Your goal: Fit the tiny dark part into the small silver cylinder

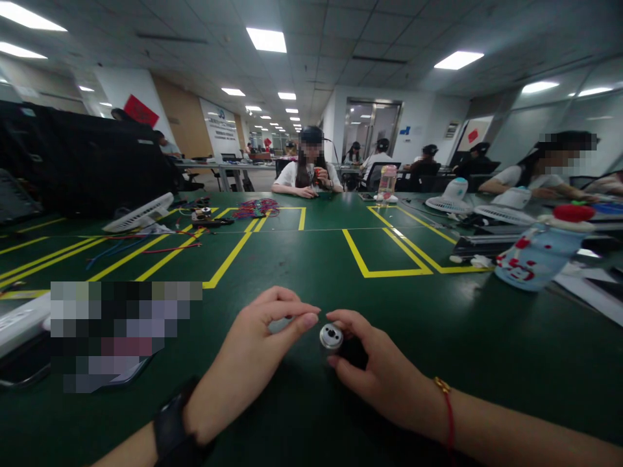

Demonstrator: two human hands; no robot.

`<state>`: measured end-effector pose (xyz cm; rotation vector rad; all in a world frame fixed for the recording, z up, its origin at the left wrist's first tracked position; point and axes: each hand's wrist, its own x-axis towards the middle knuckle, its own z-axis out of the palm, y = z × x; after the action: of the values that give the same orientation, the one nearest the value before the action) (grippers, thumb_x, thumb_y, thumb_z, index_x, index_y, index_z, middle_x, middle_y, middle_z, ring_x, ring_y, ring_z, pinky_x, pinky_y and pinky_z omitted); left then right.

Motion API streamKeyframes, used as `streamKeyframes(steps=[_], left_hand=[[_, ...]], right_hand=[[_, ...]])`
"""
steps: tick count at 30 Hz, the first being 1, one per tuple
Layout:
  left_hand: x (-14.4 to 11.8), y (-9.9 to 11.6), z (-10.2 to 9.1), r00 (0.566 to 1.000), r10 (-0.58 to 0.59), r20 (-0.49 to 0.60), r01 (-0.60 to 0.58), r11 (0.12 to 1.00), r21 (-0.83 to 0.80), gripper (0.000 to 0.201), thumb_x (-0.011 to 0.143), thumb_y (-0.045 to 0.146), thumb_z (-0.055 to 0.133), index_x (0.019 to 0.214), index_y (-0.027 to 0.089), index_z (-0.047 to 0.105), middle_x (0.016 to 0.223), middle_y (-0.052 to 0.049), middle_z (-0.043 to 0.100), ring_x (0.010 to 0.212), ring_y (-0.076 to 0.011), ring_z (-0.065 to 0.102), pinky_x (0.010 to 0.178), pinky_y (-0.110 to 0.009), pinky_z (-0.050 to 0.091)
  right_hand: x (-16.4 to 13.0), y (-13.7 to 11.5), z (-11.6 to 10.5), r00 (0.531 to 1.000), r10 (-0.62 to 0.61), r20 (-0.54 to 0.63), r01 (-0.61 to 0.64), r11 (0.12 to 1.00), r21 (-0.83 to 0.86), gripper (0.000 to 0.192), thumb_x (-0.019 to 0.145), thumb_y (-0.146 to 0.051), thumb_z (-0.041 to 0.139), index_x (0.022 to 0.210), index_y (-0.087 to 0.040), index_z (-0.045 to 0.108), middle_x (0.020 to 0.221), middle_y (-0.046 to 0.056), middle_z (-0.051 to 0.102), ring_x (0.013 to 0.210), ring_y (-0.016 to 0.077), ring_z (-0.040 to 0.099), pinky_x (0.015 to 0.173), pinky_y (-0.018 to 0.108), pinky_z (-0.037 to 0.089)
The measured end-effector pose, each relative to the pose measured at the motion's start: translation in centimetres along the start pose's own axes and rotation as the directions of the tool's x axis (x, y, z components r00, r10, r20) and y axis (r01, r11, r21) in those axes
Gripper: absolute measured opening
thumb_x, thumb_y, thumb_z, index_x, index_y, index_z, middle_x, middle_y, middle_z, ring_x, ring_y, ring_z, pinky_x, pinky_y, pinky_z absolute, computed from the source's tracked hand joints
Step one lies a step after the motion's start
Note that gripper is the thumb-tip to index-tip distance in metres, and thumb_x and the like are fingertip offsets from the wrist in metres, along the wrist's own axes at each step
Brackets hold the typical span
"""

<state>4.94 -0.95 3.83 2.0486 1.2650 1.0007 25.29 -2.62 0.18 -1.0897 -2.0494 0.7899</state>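
Observation:
In front of me a small silver metal cylinder (331,336) stands upright on the green table (311,266), with dark holes in its top face. My right hand (372,363) grips it from the right, thumb on the near side and fingers on the far side. To its left, my left hand (272,337) is closed in a pinch, thumb tip close to the fingertips. Whatever that pinch holds, if anything, is too small to make out. The left fingertips are just up and left of the cylinder, apart from it.
A pixelated item (121,337) lies left beside a white power strip (24,318). Tangled wires (256,208) and a white fan (141,213) are farther back. A blue cup (538,253) stands right. Across the table sits a person (309,172); yellow tape marks the tabletop.

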Motion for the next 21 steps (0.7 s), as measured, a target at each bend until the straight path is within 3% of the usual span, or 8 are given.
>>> streamKeyframes(steps=[5, 9, 12, 14, 16, 18, 21], left_hand=[[-1.0, -3.2, 0.9, 0.989, -0.054, 0.137, 0.021, 0.973, 0.229, 0.014, 0.082, 0.035, 0.065, 0.092, 0.038, 0.075, 0.111, -0.001, 0.063, 0.105, -0.0270, 0.053, 0.091, -0.045, 0.041], [-1.3, -3.7, 1.5, 0.981, -0.062, 0.185, 0.006, 0.956, 0.292, 0.019, 0.082, 0.041, 0.064, 0.099, 0.043, 0.072, 0.119, 0.000, 0.062, 0.110, -0.0302, 0.050, 0.093, -0.051, 0.037], [-1.3, -3.4, 0.4, 0.981, -0.102, 0.168, 0.082, 0.989, 0.122, 0.031, 0.087, 0.042, 0.057, 0.116, 0.037, 0.065, 0.123, -0.001, 0.060, 0.114, -0.0264, 0.051, 0.099, -0.046, 0.037], [-1.3, -3.4, -0.8, 0.973, -0.173, 0.151, 0.175, 0.985, -0.002, 0.033, 0.090, 0.043, 0.050, 0.121, 0.033, 0.061, 0.124, -0.002, 0.060, 0.113, -0.0243, 0.054, 0.099, -0.041, 0.039], [-1.4, -3.5, -2.0, 0.957, -0.255, 0.141, 0.267, 0.960, -0.080, 0.034, 0.091, 0.044, 0.048, 0.119, 0.030, 0.062, 0.120, -0.003, 0.063, 0.110, -0.0245, 0.057, 0.095, -0.039, 0.043], [-1.6, -3.6, -2.7, 0.942, -0.312, 0.125, 0.327, 0.937, -0.121, 0.035, 0.089, 0.045, 0.050, 0.116, 0.028, 0.064, 0.116, -0.003, 0.067, 0.107, -0.0255, 0.060, 0.092, -0.037, 0.046], [-1.8, -3.7, -3.0, 0.933, -0.347, 0.098, 0.359, 0.922, -0.146, 0.033, 0.087, 0.045, 0.053, 0.111, 0.027, 0.067, 0.111, -0.003, 0.069, 0.105, -0.0255, 0.062, 0.090, -0.035, 0.048]], right_hand=[[-0.6, 0.1, 0.2, 1.000, -0.007, -0.017, 0.005, 0.993, -0.119, 0.046, 0.080, -0.023, 0.057, 0.123, -0.030, 0.044, 0.120, -0.001, 0.054, 0.108, 0.0105, 0.052, 0.096, 0.026, 0.043], [-0.9, 0.5, -1.5, 0.994, 0.067, -0.086, -0.081, 0.981, -0.174, 0.044, 0.081, -0.032, 0.058, 0.122, -0.027, 0.044, 0.116, 0.002, 0.056, 0.101, 0.0117, 0.056, 0.090, 0.026, 0.047], [-2.3, 2.6, -5.7, 0.944, 0.119, -0.307, -0.203, 0.945, -0.256, 0.050, 0.081, -0.043, 0.057, 0.124, -0.023, 0.043, 0.116, 0.006, 0.056, 0.101, 0.0164, 0.058, 0.088, 0.031, 0.049], [-4.4, 5.2, -10.0, 0.860, 0.188, -0.475, -0.364, 0.878, -0.311, 0.056, 0.078, -0.051, 0.057, 0.124, -0.022, 0.043, 0.113, 0.009, 0.058, 0.095, 0.0197, 0.061, 0.080, 0.032, 0.052], [-7.2, 8.4, -14.6, 0.745, 0.277, -0.606, -0.571, 0.734, -0.367, 0.059, 0.077, -0.057, 0.055, 0.124, -0.024, 0.043, 0.107, 0.011, 0.060, 0.081, 0.0210, 0.064, 0.068, 0.032, 0.053], [-10.1, 11.5, -18.6, 0.674, 0.334, -0.659, -0.694, 0.593, -0.409, 0.058, 0.077, -0.060, 0.052, 0.122, -0.025, 0.043, 0.105, 0.014, 0.060, 0.072, 0.0217, 0.064, 0.059, 0.032, 0.051], [-12.6, 14.2, -21.8, 0.673, 0.352, -0.650, -0.723, 0.499, -0.478, 0.059, 0.077, -0.064, 0.047, 0.120, -0.024, 0.045, 0.104, 0.014, 0.060, 0.072, 0.0252, 0.065, 0.057, 0.035, 0.050]])
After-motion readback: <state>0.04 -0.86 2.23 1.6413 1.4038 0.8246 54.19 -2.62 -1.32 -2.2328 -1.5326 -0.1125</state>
